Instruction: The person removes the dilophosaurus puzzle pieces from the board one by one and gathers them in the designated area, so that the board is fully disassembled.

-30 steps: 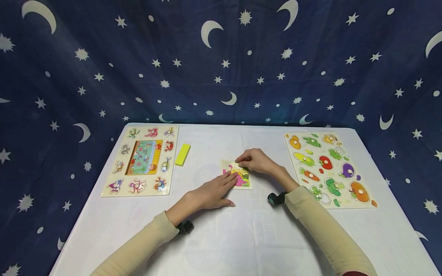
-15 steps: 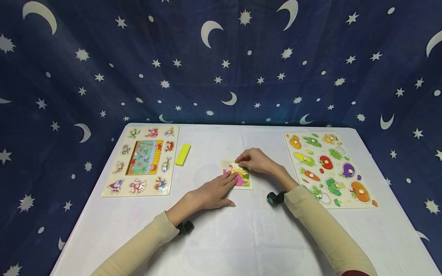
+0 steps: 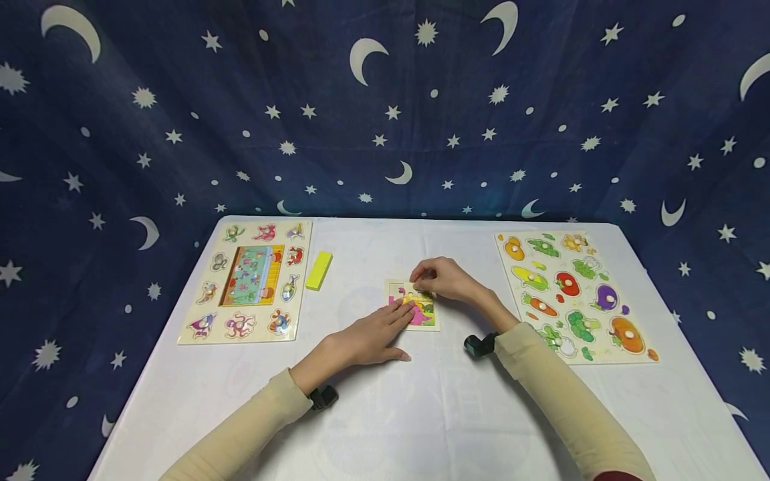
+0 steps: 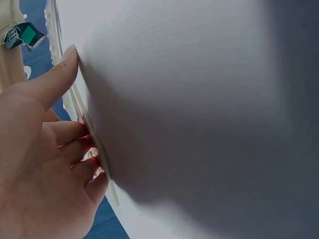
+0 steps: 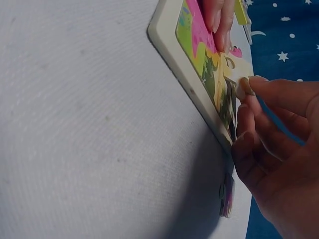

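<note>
Barely shifted since earlier: apparently pinching a piece (image 5: 239, 69) in the right grip (image 3: 448, 277), resting the left grip (image 3: 373, 334), straight-fingered, on the puzzle (image 3: 427, 319), mid-surface (image 3: 385, 421). Could jam or slip if tilted.

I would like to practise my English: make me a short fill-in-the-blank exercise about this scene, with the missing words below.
1. The person's ____ hand lies with fingers extended on the small puzzle.
2. The yellow block lies nearer to the sea-animal board than to the ____ board.
3. The cloth behind the white table is dark ____.
Missing words: left; vegetable; blue.
</note>
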Demonstrator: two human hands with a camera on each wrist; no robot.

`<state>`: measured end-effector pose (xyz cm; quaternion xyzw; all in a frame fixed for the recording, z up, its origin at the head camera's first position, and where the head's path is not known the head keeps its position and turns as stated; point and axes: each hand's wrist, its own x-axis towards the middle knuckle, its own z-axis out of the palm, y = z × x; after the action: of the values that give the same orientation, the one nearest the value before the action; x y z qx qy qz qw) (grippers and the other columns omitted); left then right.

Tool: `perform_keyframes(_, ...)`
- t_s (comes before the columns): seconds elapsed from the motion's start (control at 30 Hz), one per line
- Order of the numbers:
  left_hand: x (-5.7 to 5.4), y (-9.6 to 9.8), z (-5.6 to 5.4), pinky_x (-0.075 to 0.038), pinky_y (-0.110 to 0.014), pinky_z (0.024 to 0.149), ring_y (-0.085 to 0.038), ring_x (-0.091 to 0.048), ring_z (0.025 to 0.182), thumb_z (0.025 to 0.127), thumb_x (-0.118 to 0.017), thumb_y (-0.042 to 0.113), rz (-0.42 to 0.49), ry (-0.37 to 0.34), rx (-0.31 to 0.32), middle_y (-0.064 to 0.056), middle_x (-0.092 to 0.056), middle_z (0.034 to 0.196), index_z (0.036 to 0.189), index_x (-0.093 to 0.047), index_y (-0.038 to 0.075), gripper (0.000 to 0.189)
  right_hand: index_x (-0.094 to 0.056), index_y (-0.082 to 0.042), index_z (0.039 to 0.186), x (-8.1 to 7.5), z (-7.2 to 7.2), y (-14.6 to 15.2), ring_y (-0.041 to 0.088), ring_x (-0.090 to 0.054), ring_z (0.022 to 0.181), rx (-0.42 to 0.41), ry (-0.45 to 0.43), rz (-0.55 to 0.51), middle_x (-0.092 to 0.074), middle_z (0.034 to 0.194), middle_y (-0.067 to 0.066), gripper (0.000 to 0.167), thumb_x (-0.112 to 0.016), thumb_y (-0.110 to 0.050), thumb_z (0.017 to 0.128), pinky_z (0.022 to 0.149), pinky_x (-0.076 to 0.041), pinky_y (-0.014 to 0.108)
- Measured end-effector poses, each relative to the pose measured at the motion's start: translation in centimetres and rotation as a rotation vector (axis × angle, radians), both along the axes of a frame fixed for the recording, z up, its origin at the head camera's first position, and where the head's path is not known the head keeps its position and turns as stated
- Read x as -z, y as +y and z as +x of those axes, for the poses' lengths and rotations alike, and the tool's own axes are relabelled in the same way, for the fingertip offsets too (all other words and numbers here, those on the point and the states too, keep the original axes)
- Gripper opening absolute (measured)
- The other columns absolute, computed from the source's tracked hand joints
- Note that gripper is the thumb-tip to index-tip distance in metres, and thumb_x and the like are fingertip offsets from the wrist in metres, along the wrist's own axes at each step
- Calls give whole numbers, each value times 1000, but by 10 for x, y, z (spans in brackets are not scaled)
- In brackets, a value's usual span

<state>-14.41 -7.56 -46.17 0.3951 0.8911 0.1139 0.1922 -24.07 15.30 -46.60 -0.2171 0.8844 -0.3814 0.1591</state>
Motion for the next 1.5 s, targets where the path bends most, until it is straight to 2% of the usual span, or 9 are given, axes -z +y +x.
perform_keyframes(0.33, -1, 0, 0, -21, -42, 129, -29, -12, 160, 100, -63, 50, 14, -2, 4, -9, -17, 173, 163, -24, 3, 87, -75, -4, 104, 0, 2, -1, 15, -57, 75, 16, -9, -47, -72, 85, 5, 13, -72, -4, 91, 69, -47, 27)
perform_keyframes(0.5, 0, 0, 0, -21, -42, 129, -29, -12, 160, 100, -63, 49, 15, -1, 4, -10, -17, 173, 163, -24, 3, 87, -76, -4, 107, -3, 2, 3, 17, -60, 77, 39, -17, -54, -73, 88, 6, 14, -72, -8, 94, 70, -50, 28)
perform_keyframes(0.87, 0, -1, 1, -20, -41, 129, -28, -12, 161, 100, -62, 50, 2, 3, 0, -9, -17, 173, 164, -23, 5, 87, -77, -3, 110, -8, 3, 26, 22, -64, 74, 88, -40, -80, -75, 90, 10, 18, -71, -12, 96, 62, -52, 28)
perform_keyframes(1.07, 0, -1, 1, -20, -41, 129, -28, -12, 161, 100, -62, 50, -2, 6, 0, -9, -17, 173, 164, -23, 5, 87, -77, -4, 111, -7, 3, 43, 22, -64, 74, 134, -54, -66, -74, 90, 10, 18, -71, -13, 96, 63, -52, 29)
perform_keyframes(1.5, 0, -2, 0, -20, -41, 129, -27, -11, 161, 99, -65, 48, 30, -26, -6, -7, -16, 173, 164, -23, 6, 89, -76, -4, 115, -11, 4, 90, 23, -59, 78, 210, -77, 36, -72, 99, 12, 21, -67, -15, 100, 66, -52, 31)
